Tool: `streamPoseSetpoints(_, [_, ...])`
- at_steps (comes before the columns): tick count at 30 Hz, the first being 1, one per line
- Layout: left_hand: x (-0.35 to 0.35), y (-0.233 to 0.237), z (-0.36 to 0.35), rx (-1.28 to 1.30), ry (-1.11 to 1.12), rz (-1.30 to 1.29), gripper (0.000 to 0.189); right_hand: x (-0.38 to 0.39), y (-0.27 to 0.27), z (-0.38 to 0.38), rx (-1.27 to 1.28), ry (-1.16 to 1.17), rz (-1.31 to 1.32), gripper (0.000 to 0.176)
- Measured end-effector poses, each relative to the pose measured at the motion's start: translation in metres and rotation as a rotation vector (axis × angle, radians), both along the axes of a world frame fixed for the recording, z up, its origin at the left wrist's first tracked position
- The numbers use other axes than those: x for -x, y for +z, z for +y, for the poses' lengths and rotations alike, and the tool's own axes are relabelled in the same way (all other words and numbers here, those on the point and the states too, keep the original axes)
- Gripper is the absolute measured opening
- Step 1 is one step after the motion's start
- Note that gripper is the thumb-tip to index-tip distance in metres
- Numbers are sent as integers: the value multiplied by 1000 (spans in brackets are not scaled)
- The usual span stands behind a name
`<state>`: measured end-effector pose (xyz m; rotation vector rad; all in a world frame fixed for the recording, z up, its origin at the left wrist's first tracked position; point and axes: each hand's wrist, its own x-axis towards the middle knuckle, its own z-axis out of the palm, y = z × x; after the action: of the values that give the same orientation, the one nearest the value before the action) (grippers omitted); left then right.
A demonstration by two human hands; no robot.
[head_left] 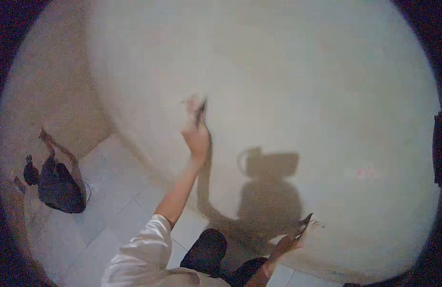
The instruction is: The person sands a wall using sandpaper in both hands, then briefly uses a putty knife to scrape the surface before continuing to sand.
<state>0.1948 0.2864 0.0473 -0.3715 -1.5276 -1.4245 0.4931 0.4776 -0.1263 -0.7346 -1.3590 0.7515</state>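
Note:
My left hand (196,129) is raised against the pale wall (326,95), left of the middle of the view. It is blurred, its fingers are smeared, and a dark narrow shape beside them may be a shadow or a held thing. Low on the right, my right hand (292,240) is near the wall. A dark, thin, pointed shape (305,226) lies along its fingers; whether it is a held thing or a shadow cannot be made out.
At the left, another person in dark clothes (60,187) crouches by the wall with an arm raised. Pale floor tiles (106,222) run along the wall's base. A shadow (271,201) falls on the wall. A dark object (439,148) stands at the right edge.

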Motion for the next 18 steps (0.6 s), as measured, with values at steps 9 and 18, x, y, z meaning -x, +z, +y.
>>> streamPoseSetpoints(9, [-19, -30, 23, 432, -139, 354, 53, -23, -42, 41, -201, 69, -203, 38])
streamPoseSetpoints(18, [43, -3, -44, 79, 314, -442, 29, -22, -52, 48, -162, 19, -192, 37])
